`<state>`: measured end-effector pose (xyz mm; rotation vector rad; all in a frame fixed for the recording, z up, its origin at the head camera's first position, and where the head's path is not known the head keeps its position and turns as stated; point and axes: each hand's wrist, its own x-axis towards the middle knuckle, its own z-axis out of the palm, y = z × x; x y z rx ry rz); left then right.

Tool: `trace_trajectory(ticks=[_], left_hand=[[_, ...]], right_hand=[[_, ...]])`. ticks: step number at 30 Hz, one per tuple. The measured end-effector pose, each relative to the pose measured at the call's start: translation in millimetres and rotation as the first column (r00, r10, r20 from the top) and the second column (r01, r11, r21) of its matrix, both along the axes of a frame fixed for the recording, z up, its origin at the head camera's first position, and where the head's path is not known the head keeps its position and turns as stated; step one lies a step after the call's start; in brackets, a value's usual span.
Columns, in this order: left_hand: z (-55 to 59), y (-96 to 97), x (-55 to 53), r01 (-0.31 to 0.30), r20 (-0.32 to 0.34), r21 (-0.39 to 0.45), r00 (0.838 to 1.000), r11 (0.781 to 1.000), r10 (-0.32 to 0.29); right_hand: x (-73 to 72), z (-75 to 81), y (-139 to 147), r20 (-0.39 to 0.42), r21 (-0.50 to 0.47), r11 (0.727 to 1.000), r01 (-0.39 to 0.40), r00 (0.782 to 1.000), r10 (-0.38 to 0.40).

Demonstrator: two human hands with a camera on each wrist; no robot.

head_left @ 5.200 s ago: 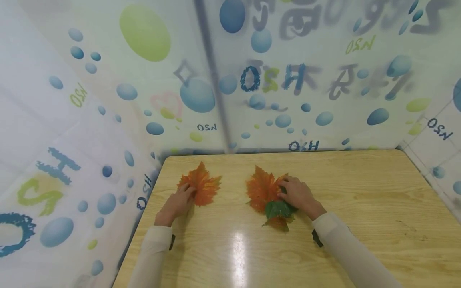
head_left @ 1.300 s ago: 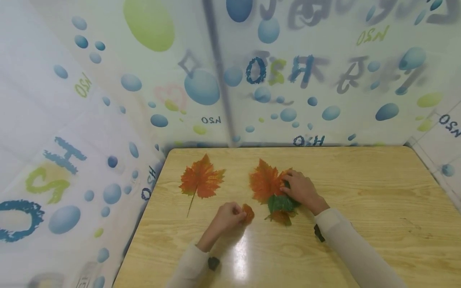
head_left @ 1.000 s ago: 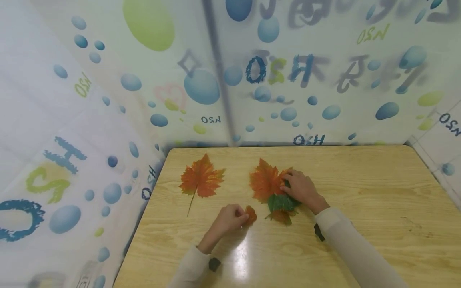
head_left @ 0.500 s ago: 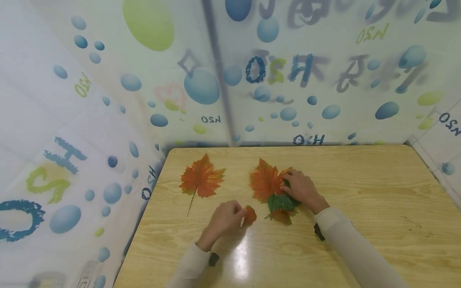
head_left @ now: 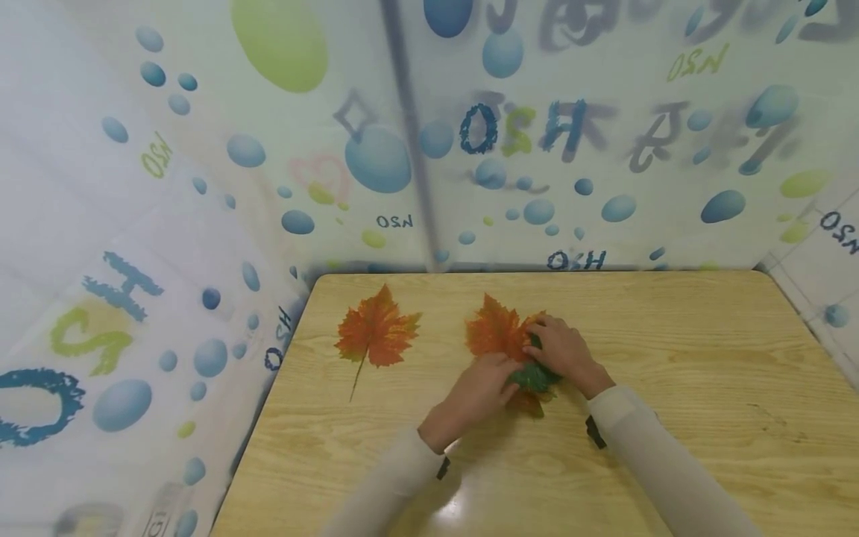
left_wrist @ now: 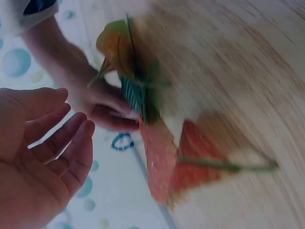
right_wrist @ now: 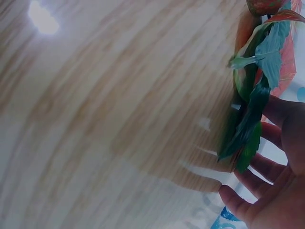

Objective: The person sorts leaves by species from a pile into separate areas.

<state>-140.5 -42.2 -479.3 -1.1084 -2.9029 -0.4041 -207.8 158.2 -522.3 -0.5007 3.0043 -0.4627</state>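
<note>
An orange maple leaf with green leaves and another orange leaf makes a cluster of artificial leaves (head_left: 493,328) on the table. My left hand (head_left: 473,395) reaches over its near left side in the head view. In the left wrist view its fingers (left_wrist: 78,148) are loosely bent, with nothing visible between them. Close by there is a folded red leaf (left_wrist: 200,160) with a stem. My right hand (head_left: 564,350) rests at the cluster's right side. Its fingers (right_wrist: 264,169) are spread against a dark green leaf (right_wrist: 250,117) in the right wrist view.
A single orange maple leaf (head_left: 378,328) with a thin stem lies flat at the table's left. The wooden table (head_left: 671,335) meets a wall (head_left: 604,186) printed with blue and green drops at its far edge. Another printed wall (head_left: 201,298) runs along the left.
The left hand has moved right from the single leaf to the cluster. The small orange piece it pinched half a second ago is out of sight in the head view. The right hand stays put.
</note>
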Motion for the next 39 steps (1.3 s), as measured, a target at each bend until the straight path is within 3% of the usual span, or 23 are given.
trace_trajectory(ticks=[4, 10, 14, 23, 27, 33, 39], left_hand=[[-7.5, 19.1, -3.8, 0.097, -0.081, -0.109, 0.991, 0.989, -0.106], [-14.3, 32.7, -4.1, 0.116, -0.163, -0.253, 0.974, 0.96, -0.16], [-14.0, 35.6, -2.4, 0.096, -0.192, -0.323, 0.967, 0.941, -0.164], [-14.9, 37.5, -1.2, 0.051, -0.167, -0.403, 0.978, 0.914, -0.128], [-12.9, 35.5, -2.1, 0.062, -0.157, -0.367, 0.979, 0.928, -0.127], [-7.0, 24.8, -4.5, 0.1, -0.093, -0.125, 0.989, 0.987, -0.112], [0.5, 8.1, -3.4, 0.078, -0.072, 0.012, 0.994, 0.997, -0.077]], right_hand=[[0.2, -0.3, -1.2, -0.003, -0.009, 1.0, 0.003, 1.0, -0.003], [-0.5, -1.3, -2.2, -0.009, -0.007, 1.0, 0.003, 1.0, -0.003], [-0.9, -1.0, -1.9, -0.01, -0.005, 1.0, 0.007, 1.0, -0.007], [-0.8, -2.3, -0.9, -0.017, -0.011, 1.0, 0.0, 1.0, 0.0], [-0.4, -2.8, -0.9, -0.016, -0.007, 1.0, 0.003, 1.0, -0.003], [1.8, -1.1, -1.0, -0.023, 0.001, 1.0, 0.001, 1.0, -0.001], [1.5, -1.8, 0.4, -0.039, -0.005, 1.0, 0.0, 0.999, 0.0]])
